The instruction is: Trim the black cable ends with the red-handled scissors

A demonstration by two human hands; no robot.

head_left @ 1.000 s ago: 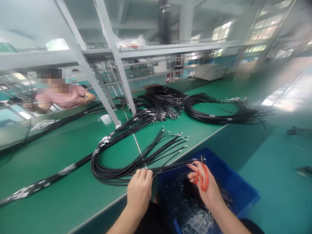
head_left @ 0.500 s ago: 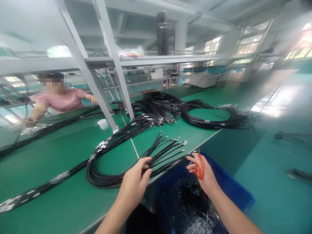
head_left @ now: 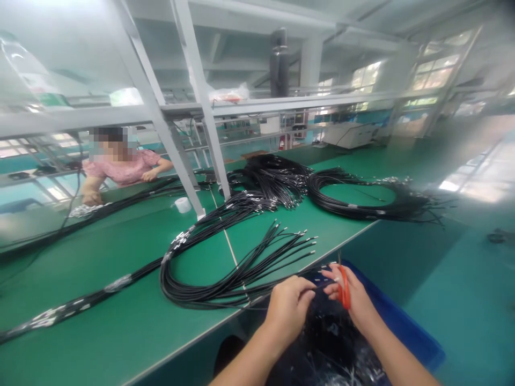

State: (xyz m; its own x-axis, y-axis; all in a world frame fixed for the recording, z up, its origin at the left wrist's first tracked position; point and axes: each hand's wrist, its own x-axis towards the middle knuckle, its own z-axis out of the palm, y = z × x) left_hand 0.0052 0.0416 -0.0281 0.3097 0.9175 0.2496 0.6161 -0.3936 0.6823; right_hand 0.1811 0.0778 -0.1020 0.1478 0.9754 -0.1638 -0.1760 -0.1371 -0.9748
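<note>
Black cables (head_left: 189, 295) on the desk (head_left: 132, 241): bend at 9 o'clock of the left hand (head_left: 285, 308), near limb running roughly 9 to 3; left hand nearer.
Left hand: thumb and fingertips together, pinched on what looks to be a thin dark strand. Right hand (head_left: 358, 301) near it, at 3 o'clock; fingers hooked round the orange-handled cutter (head_left: 344, 291), tip up, blade gap too small to tell. Pale-tipped lower cable ends run past the left fingertips toward the right hand, at 2; other ends fan over the desk at 12 to 1. Blue bin (head_left: 420, 338) below both hands, visible wall at 3 to 4. Farther out: coil of cable (head_left: 341, 210) at 1, flat on the desk.
</note>
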